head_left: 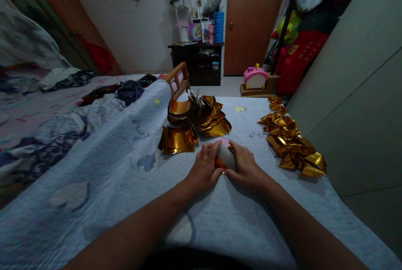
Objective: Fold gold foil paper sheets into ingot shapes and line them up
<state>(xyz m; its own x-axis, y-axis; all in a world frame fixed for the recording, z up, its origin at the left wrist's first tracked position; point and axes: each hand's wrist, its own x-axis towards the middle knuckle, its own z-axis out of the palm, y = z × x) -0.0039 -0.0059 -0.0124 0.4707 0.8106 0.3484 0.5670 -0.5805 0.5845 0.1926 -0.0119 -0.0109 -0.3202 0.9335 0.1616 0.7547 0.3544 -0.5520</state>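
Observation:
Between my two hands is a curled sheet of gold foil paper [226, 158], its pale back outward and a strip of orange-gold showing low on its left. My left hand [205, 163] grips its left side, fingers bent and thumb near the bottom edge. On the other side my right hand [246, 162] is closed on the same sheet, and the thumbs nearly meet. Just beyond lie fanned stacks of gold foil sheets [180, 139]. To the right runs a row of folded gold foil pieces [292, 148].
A light blue quilted cover [150, 207] with heart shapes spreads under everything. Behind the stacks stands a small wooden chair back [179, 78]. Farther off are a pink toy [256, 78], a dark cabinet [196, 67] and a brown door [254, 23]. Rumpled clothes [130, 92] lie left.

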